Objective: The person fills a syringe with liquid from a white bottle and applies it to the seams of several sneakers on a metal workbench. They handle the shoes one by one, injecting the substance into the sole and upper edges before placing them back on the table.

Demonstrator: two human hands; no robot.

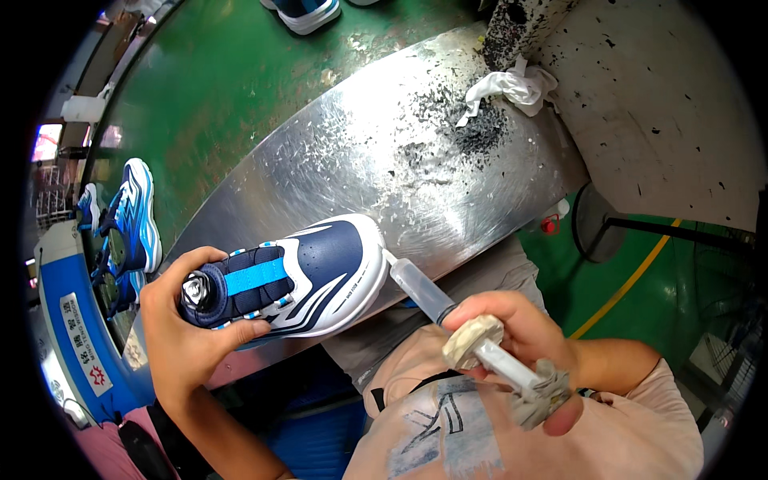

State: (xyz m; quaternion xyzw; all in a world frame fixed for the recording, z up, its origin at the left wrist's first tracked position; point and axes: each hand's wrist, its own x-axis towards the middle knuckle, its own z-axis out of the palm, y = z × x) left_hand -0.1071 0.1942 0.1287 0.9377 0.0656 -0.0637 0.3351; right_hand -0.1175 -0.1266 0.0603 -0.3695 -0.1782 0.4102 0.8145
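Shoe: at the near edge of the worktop, toe pointing right; cannot tell whether it rests there or is held just above. My left hand is clamped around its heel and collar, thumb on the near side. My right hand is closed around a syringe, its nozzle at the toe rim; contact unclear.

Handling, judged: shoe light, upper soft and yielding, sole firmer. Best hold is the heel, leaving the toe free. Syringe light and smooth, probably slippery on bare plastic; grip at the padded collar.

Materials: navy upper, dotted with small holes over a rounded toe; thick white sole curling up at the front; puffy ribbed tongue with a flat bright-blue strap. Crumpled shiny stuffing fills the opening. Syringe barrel translucent, cylindrical; lumpy cream padding at its collar, greyish wrapping on the plunger end. Worktop metal, scuffed, black-flecked; limp white cloth at its far end.
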